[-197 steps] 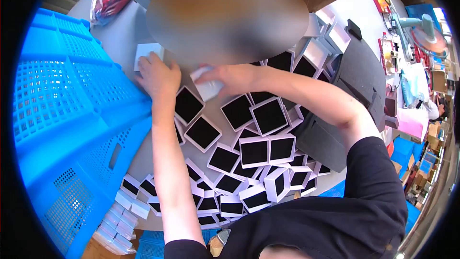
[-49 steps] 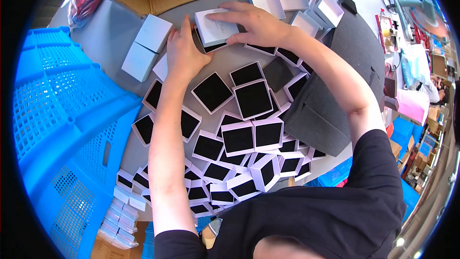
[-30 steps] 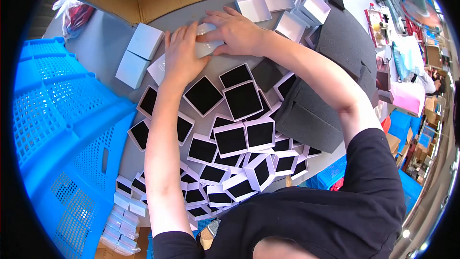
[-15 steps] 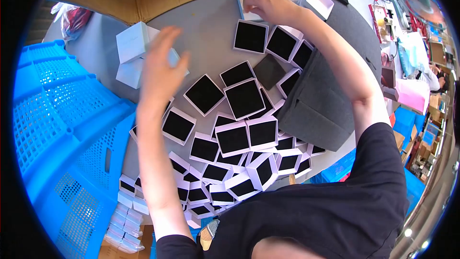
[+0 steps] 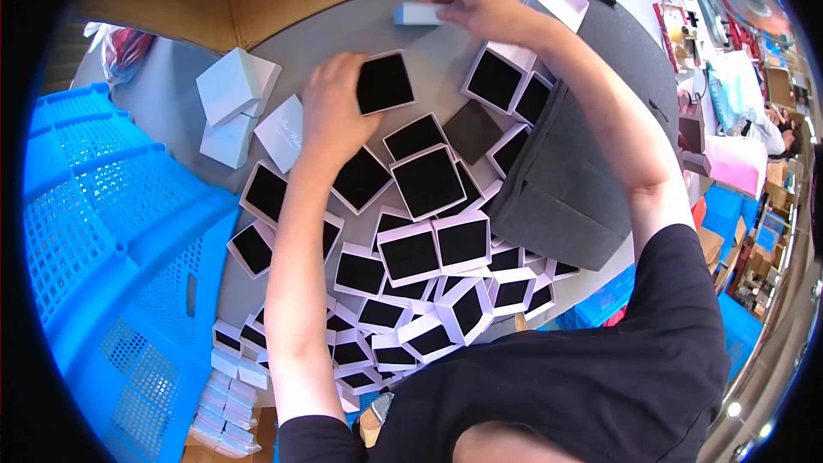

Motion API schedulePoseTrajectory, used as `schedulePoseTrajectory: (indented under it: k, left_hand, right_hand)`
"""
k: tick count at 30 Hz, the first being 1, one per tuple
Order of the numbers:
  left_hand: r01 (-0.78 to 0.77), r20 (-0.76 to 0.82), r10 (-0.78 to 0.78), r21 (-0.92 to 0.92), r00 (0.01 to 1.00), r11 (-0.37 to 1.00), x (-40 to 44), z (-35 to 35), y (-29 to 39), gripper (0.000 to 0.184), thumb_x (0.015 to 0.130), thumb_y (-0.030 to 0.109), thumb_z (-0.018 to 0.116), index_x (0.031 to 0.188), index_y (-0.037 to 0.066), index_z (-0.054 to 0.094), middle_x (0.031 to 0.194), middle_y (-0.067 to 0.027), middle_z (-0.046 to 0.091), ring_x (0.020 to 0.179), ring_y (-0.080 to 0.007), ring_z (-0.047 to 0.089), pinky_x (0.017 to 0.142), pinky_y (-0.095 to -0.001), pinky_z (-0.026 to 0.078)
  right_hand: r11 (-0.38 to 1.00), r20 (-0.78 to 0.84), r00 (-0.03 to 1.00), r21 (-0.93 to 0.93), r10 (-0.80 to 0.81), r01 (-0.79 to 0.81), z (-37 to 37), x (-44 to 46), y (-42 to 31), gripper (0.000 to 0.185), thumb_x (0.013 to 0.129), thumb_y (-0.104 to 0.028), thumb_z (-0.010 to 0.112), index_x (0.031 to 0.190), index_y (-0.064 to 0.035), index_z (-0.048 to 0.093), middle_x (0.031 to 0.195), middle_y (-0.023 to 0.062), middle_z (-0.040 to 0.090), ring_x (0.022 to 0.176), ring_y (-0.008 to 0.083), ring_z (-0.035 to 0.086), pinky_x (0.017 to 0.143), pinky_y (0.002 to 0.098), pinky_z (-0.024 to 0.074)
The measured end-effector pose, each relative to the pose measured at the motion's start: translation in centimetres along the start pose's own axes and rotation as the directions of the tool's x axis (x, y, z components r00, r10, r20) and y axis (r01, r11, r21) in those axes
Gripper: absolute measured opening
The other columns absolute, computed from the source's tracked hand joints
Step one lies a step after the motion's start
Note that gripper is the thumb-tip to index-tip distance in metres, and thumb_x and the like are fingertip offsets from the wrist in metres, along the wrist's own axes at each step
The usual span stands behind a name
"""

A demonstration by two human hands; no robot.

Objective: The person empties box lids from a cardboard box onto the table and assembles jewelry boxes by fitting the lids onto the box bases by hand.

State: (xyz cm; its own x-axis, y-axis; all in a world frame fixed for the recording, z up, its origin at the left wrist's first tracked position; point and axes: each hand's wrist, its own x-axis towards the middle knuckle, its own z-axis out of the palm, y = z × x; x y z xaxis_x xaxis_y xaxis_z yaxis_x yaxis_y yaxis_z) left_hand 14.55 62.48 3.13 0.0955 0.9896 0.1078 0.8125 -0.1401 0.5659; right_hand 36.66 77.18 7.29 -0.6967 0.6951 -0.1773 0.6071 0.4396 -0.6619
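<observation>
Gripping an open box (image 5: 385, 86) by the left edge with the left hand (image 5: 336, 110), above the centre of the frame; pinching a pale lid (image 5: 418, 14) in the right hand (image 5: 467, 9), at upper centre, seen edge-on and apart from the box. Best judged as handling 1 base and 1 lid at once; probably calls for level wrists and squared edges if joining the 2. Made of stiff, smooth white card, apparently, with crisp corners and a matt black lining (foam, perhaps). Surrounded on the grey desk (image 5: 287, 51) by similar boxes (image 5: 410, 255) at lower centre and dark, creased sheets (image 5: 566, 206) at right.
</observation>
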Motion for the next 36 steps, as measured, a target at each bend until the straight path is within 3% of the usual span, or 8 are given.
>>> schedulePoseTrajectory:
  k: [3,7,14,17,20,23,30,36]
  left_hand:
    - [0.133,-0.005,-0.134,-0.125,0.991,0.983,-1.1,-0.5,-0.8,0.073,0.06,0.011,0.08,0.128,0.008,0.053,0.127,-0.0155,0.054,0.12,-0.0342,0.049,0.105,-0.0429,0.038]
    - [0.016,0.071,-0.028,0.173,0.997,0.985,-1.2,-1.8,-1.1,0.076,0.061,0.011,0.08,0.132,0.012,0.051,0.132,-0.0135,0.051,0.13,-0.033,0.042,0.113,-0.0516,0.026]
    - [-0.025,0.11,0.016,0.074,0.994,0.997,-1.4,-2.4,-3.0,0.078,0.062,0.011,0.079,0.134,0.014,0.052,0.132,-0.0125,0.052,0.133,-0.0293,0.042,0.115,-0.0524,0.022]
    - [-0.031,0.098,0.025,0.061,0.995,0.998,-1.4,-2.2,-3.6,0.079,0.06,0.011,0.081,0.134,0.01,0.051,0.128,-0.0115,0.056,0.128,-0.0277,0.046,0.115,-0.0528,0.022]
    - [0.012,0.055,-0.015,0.056,0.998,0.998,-1.3,-1.9,-3.7,0.089,0.059,0.014,0.083,0.138,0.005,0.044,0.125,-0.0126,0.059,0.123,-0.0281,0.051,0.116,-0.0502,0.022]
    - [0.069,0.038,-0.07,0.018,0.997,0.997,-1.2,-1.9,-3.2,0.098,0.057,0.016,0.086,0.141,0.002,0.037,0.121,-0.014,0.062,0.118,-0.0293,0.055,0.117,-0.0486,0.022]
    - [0.082,0.016,-0.083,0.058,0.996,0.995,-1.4,-1.4,-3.4,0.103,0.055,0.019,0.086,0.143,0.002,0.035,0.113,-0.0153,0.064,0.115,-0.0295,0.057,0.117,-0.0477,0.021]
    - [0.026,0.036,-0.03,0.115,0.999,0.993,-1.3,-1.6,-2.9,0.101,0.054,0.018,0.086,0.143,0.007,0.038,0.119,-0.0153,0.061,0.123,-0.0289,0.051,0.117,-0.0496,0.02]
  right_hand:
    - [0.981,0.046,0.999,0.193,-0.001,-0.007,0.5,1.3,0.3,0.03,0.096,-0.013,0.052,0.125,-0.0147,0.061,0.114,0.01,0.064,0.106,0.0181,0.059,0.094,0.0338,0.0455]
    - [0.976,-0.05,0.979,-0.085,0.198,-0.202,2.4,3.3,0.8,0.038,0.093,-0.022,0.057,0.131,-0.0164,0.057,0.128,0.0109,0.057,0.117,0.0236,0.055,0.102,0.0376,0.0411]
    - [0.785,0.036,0.962,-0.57,-0.27,0.242,4.8,0.1,0.9,0.082,0.062,-0.023,0.083,0.134,-0.0091,0.048,0.129,0.0136,0.054,0.116,0.0318,0.055,0.101,0.0396,0.0431]
    - [0.824,0.061,0.984,-0.541,-0.164,0.171,4.5,0.9,1.6,0.081,0.063,-0.028,0.084,0.133,-0.0116,0.048,0.116,0.0142,0.06,0.112,0.0311,0.058,0.096,0.0431,0.0449]
    - [0.937,-0.181,0.954,-0.299,-0.241,0.18,2.7,0.8,-0.3,0.079,0.063,-0.02,0.084,0.134,-0.0151,0.05,0.121,0.0143,0.057,0.112,0.0338,0.057,0.096,0.0394,0.0473]
    - [0.93,-0.055,0.932,-0.101,-0.359,0.353,4.8,0.7,-2.9,0.072,0.063,-0.021,0.084,0.129,-0.0174,0.057,0.121,0.0146,0.057,0.11,0.0343,0.058,0.094,0.0394,0.049]
    - [0.846,-0.007,0.869,-0.232,-0.496,0.481,7.7,-0.5,-4.4,0.061,0.067,-0.019,0.082,0.125,-0.0257,0.064,0.132,0.0156,0.05,0.121,0.0357,0.049,0.104,0.0429,0.0409]
    - [0.843,0.095,0.909,-0.346,-0.406,0.412,8.2,-1.0,-4.9,0.064,0.066,-0.022,0.081,0.127,-0.0276,0.061,0.133,0.0143,0.049,0.123,0.0336,0.049,0.106,0.0452,0.0389]
